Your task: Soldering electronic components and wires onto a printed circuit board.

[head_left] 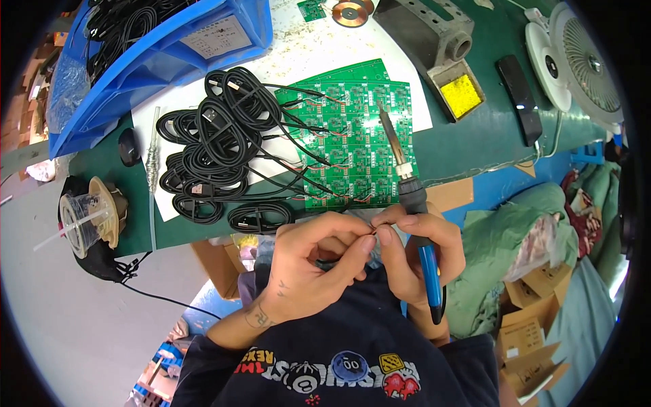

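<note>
Hands [312,261] by green table [491,150], white paper [308,47] (speckled), grey floor [88,312], boxes [532,322]

Soldering iron [411,195] has a blue handle, black collar and discoloured metal tip; it is held aslant, tip directed far and slightly left. Fine wire [373,230], partly reddish, is pinched left of the iron, mostly hidden.

an electronics workshop — circuit boards [354,152], coiled black cables [227,129] and a soldering iron [411,193] at a green bench [478,150].
</note>
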### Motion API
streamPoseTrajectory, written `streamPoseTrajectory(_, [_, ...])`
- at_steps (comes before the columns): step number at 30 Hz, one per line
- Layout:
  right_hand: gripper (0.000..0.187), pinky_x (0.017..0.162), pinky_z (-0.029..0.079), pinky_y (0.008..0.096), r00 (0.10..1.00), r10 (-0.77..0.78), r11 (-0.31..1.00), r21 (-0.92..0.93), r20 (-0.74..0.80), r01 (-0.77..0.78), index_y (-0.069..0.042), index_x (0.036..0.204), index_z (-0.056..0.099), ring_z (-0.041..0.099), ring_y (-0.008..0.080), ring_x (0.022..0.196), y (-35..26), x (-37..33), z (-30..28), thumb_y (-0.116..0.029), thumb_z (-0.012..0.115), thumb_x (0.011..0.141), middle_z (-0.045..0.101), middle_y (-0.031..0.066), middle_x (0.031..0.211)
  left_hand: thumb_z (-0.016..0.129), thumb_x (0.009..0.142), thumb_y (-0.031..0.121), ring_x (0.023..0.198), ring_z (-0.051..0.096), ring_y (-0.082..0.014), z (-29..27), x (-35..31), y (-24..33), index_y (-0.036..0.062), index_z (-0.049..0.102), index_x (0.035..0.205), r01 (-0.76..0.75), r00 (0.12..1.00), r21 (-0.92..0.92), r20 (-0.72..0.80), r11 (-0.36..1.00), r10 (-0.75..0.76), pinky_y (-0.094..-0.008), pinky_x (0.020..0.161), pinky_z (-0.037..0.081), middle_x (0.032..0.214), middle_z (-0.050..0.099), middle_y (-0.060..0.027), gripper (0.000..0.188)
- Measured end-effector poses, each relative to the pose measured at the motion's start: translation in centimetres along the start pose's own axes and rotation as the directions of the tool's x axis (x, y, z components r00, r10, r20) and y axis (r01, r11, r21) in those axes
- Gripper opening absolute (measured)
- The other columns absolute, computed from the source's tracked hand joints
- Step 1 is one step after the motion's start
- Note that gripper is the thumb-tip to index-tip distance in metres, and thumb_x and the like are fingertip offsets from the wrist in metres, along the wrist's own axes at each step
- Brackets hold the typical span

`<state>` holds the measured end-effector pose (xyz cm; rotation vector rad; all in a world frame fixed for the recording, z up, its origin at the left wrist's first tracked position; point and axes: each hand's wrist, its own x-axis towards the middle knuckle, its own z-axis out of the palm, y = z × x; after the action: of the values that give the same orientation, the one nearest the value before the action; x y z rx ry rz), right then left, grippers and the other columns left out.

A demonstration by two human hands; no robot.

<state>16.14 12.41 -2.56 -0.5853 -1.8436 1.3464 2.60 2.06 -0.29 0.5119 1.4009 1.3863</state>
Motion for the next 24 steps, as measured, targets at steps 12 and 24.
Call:
streamPoseTrajectory(12, [0.037,0.063,0.056,0.0315,0.981,-0.016,0.995,0.091,-0.194,0.035,-0.001,0.111,0.062,0.068,0.0227,0.072,0.5,-0.3,1.0,0.013,0.076,0.079,0.075,0.02,0.09,0.068,0.095,-0.007,0.075,0.07,-0.0153,1.5,0.2,-0.8,-0.004,0.063,0.107,-0.004,0.999,-0.382,-0.042,0.924,-0.013,-0.0236,0.063,0.061,0.09,0.072,-0.0127,0.013])
streamPoseTrajectory(24, [0.037,0.064,0.056,0.0318,0.98,-0.045,0.995,0.081,-0.194,0.062,-0.001,0.112,0.063,0.068,0.0233,0.073,0.2,-0.3,1.0,0.011,0.075,0.08,0.075,0.0214,0.094,0.067,0.095,-0.007,0.078,0.068,-0.0147,1.2,0.2,-1.1,-0.0038,0.063,0.108,-0.016,1.0,-0.497,-0.016,0.868,0.009,-0.0251,0.062,0.062,0.093,0.071,-0.0138,0.014])
